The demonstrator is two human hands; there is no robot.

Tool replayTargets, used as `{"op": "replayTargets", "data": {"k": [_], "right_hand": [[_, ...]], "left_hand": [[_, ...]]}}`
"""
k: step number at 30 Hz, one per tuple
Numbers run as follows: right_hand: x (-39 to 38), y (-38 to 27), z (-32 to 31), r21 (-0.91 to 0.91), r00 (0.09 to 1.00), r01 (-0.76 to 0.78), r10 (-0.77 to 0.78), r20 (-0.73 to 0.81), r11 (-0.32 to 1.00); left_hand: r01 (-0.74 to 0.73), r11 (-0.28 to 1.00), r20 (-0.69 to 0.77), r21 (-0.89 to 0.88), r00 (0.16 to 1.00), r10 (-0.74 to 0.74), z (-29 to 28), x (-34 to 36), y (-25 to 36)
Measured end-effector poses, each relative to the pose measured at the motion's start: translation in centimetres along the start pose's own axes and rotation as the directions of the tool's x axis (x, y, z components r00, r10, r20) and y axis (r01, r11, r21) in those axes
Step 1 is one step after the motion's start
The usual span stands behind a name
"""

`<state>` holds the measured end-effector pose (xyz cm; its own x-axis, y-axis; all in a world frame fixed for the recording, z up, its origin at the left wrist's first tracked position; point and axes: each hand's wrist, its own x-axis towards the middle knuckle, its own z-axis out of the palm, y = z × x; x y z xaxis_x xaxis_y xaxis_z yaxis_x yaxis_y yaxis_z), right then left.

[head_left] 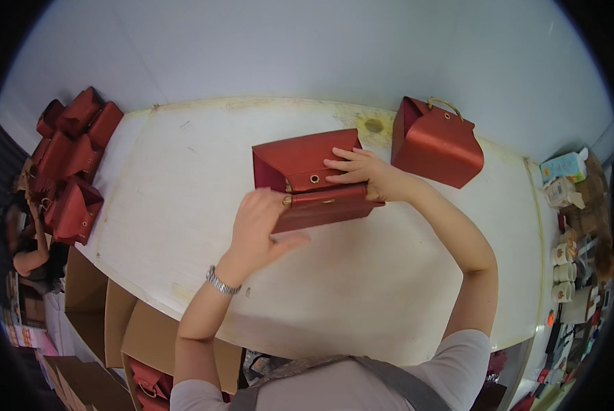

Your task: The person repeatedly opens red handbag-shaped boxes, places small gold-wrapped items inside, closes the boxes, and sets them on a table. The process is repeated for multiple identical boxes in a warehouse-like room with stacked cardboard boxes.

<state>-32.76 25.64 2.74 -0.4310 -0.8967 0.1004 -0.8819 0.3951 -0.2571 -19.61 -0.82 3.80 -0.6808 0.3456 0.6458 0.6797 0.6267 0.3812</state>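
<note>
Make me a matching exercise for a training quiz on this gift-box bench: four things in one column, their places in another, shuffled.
Things:
1. red folding gift box under the hands
2. finished red box with cord handle
3. heap of red boxes
4. silver metal wristwatch

Places:
A. table's far left end
B. left wrist
C. table's middle
D. far right of the table, standing alone

Pairs: 1-C, 2-D, 3-A, 4-B

We find the folded gift box (307, 179) at the centre of the table (361, 288). A finished box with handle (435, 142) stands at two o'clock of it, apart. A pile of boxes (70, 164) lies at nine o'clock, on the table's left end. Cardboard cartons (125, 329) sit below the edge at seven o'clock.
</note>
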Motion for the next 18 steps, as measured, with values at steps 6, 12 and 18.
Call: {"op": "replayTargets", "data": {"k": [6,12,18], "right_hand": [[-2.3,-0.7,0.8,0.611,0.936,-0.271,0.351,-0.013,0.744],[-1.0,-0.6,2.0,0.860,0.867,-0.088,0.464,-0.183,0.503],[-0.4,-3.9,3.4,-0.108,0.673,-0.345,0.166,-0.721,0.932]], "left_hand": [[0.525,0.730,0.281,-0.438,0.851,-0.444,1.6,5.1,-2.0],[0.518,0.651,0.081,-0.555,0.812,-0.578,4.5,9.2,-7.1],[0.592,0.768,0.015,0.246,0.790,-0.613,7.4,8.8,-11.4]]}}
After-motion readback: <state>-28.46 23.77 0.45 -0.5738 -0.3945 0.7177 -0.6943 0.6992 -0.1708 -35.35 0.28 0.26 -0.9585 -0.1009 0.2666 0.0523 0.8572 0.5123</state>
